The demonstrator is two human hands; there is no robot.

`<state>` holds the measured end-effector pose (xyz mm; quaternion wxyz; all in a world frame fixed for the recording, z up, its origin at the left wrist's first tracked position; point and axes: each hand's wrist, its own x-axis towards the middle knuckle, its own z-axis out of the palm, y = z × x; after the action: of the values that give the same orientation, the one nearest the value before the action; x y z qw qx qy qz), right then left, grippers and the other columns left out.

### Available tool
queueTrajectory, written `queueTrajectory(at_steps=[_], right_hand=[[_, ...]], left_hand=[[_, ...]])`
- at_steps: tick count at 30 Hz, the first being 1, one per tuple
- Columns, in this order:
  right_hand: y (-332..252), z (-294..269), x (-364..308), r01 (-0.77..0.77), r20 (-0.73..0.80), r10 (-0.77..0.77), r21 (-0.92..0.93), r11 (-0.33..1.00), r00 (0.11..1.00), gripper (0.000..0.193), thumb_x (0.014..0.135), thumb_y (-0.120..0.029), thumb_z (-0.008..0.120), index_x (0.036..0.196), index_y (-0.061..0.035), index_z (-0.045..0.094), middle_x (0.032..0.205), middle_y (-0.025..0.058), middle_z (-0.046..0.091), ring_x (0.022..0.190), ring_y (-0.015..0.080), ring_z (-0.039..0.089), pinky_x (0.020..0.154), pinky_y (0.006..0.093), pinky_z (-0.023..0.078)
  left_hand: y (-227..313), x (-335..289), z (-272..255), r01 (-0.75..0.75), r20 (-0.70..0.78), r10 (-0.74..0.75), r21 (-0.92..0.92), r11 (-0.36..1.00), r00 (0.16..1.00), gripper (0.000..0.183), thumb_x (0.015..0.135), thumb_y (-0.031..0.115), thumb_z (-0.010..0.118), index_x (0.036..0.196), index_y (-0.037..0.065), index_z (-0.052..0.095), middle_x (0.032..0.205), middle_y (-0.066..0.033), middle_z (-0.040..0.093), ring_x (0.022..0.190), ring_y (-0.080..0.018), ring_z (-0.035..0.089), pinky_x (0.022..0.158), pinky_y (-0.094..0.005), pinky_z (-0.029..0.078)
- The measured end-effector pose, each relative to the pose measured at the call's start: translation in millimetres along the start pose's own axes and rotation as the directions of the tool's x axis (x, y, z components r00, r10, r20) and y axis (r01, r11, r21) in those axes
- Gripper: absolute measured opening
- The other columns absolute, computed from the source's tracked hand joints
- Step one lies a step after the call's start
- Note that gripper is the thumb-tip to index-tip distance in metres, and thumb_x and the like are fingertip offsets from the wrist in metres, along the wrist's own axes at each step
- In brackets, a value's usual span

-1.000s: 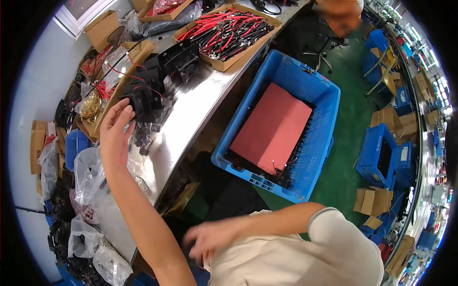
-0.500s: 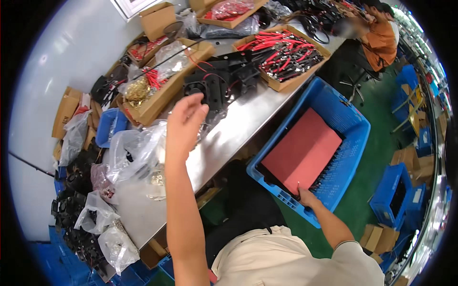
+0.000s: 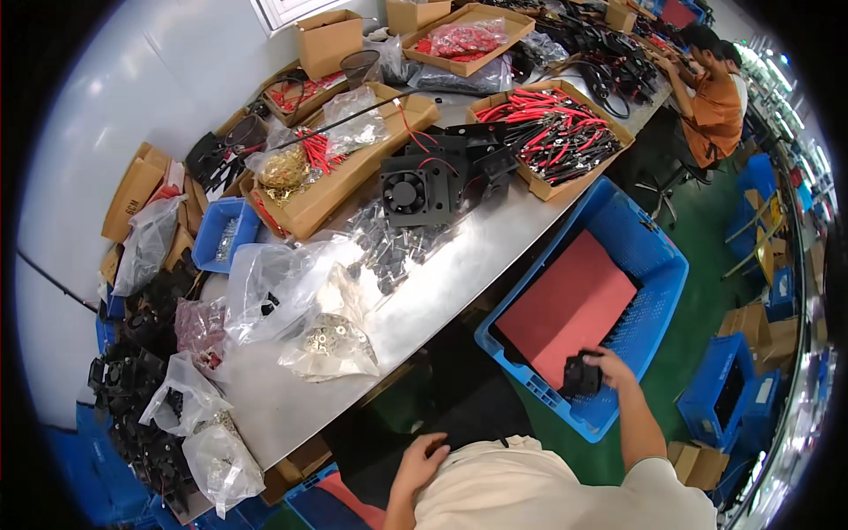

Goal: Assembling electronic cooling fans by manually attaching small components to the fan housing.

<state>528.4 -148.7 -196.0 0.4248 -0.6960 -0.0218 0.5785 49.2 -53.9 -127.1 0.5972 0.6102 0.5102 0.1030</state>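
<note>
Below the head camera, which gives the only view, a person in a cream top is beside a metal worktable [image 3: 291,402] with a blue perforated crate [image 3: 649,212] at the table's right edge. The right hand [image 3: 614,367] reaches into the near end of the crate, its thumb and fingers clamped on the right side of a black squarish part [image 3: 582,375]. That part is over the near corner of a flat red sheet [image 3: 565,300] lying in the crate; whether it touches the sheet cannot be told. The left hand [image 3: 419,463] is low in the view, just beside the hem of the cream top, holding nothing visible. Its fingers are loosely bent, with a gap between them and the thumb.

On the table, toward the middle, a black fan unit [image 3: 405,193] stands with its round fan facing the viewer, and small metal pieces [image 3: 389,256] are strewn just in front of it. Right of the unit, a cardboard box [image 3: 587,181] holds red and black cables [image 3: 565,132]. Nearer lies a clear bag of washers [image 3: 331,343]; to its left are a crumpled clear bag [image 3: 261,291] and a small blue bin [image 3: 210,263]. At the upper right sits a co-worker in orange [image 3: 714,119].
</note>
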Motion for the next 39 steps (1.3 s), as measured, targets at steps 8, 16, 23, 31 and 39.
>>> queueTrajectory(at_steps=[8, 16, 23, 31, 39], right_hand=[[-201.3, 30.3, -80.5, 0.639, 0.009, -0.706, 0.418, 0.646, 0.708, 0.053, 0.091, -0.017, 0.063, 0.138, -0.0029, 0.045, 0.134, 0.0106, 0.054, 0.124, 0.0256, 0.053, 0.108, 0.0420, 0.041], [-384.8, 164.0, -102.5, 0.617, 0.203, -0.833, 0.587, 0.524, 0.515, 0.034, 0.095, -0.013, 0.057, 0.128, -0.0083, 0.056, 0.121, 0.0026, 0.063, 0.112, 0.0188, 0.060, 0.098, 0.0386, 0.049], [-427.3, 292.5, -58.3, 0.595, 0.262, -0.754, 0.482, 0.643, 0.603, 0.014, 0.091, -0.011, 0.065, 0.104, -0.0092, 0.059, 0.098, 0.0061, 0.067, 0.088, 0.0228, 0.068, 0.081, 0.0440, 0.058], [-431.2, 319.2, -8.8, 0.496, 0.284, -0.643, 0.446, 0.745, 0.711, 0.023, 0.092, -0.024, 0.067, 0.109, -0.0096, 0.061, 0.105, 0.0076, 0.068, 0.093, 0.0219, 0.067, 0.084, 0.0478, 0.055], [-442.3, 304.9, 17.4, 0.816, -0.135, -0.826, 0.306, 0.491, 0.548, 0.027, 0.088, 0.007, 0.053, 0.115, 0.0023, 0.054, 0.105, 0.0131, 0.061, 0.098, 0.0239, 0.061, 0.087, 0.0368, 0.050]], left_hand=[[1.8, 1.6, 11.3, -0.075, -0.045, 0.079, 0.088, 0.993, 0.996, 0.032, 0.086, 0.020, 0.068, 0.112, 0.003, 0.066, 0.106, -0.0172, 0.065, 0.096, -0.0298, 0.064, 0.083, -0.0341, 0.050], [-6.6, 1.1, 13.2, -0.072, -0.084, 0.084, 0.141, 0.987, 0.993, 0.035, 0.087, 0.023, 0.067, 0.115, 0.002, 0.065, 0.110, -0.0174, 0.065, 0.101, -0.0312, 0.064, 0.086, -0.0357, 0.050], [-10.0, -11.7, 6.9, -0.083, -0.169, 0.114, 0.179, 0.980, 0.979, 0.038, 0.088, 0.026, 0.067, 0.117, 0.001, 0.063, 0.114, -0.0189, 0.063, 0.104, -0.0353, 0.062, 0.089, -0.0378, 0.049], [25.5, -37.8, -11.4, -0.114, -0.118, 0.081, -0.304, 0.946, 0.990, 0.035, 0.092, 0.025, 0.063, 0.119, 0.002, 0.061, 0.120, -0.0137, 0.060, 0.108, -0.0273, 0.061, 0.090, -0.0369, 0.050], [50.5, -68.2, 8.5, 0.148, 0.200, 0.105, -0.917, 0.371, 0.974, 0.029, 0.095, 0.004, 0.055, 0.123, -0.001, 0.056, 0.124, -0.0145, 0.056, 0.112, -0.0230, 0.059, 0.097, -0.0372, 0.049]])
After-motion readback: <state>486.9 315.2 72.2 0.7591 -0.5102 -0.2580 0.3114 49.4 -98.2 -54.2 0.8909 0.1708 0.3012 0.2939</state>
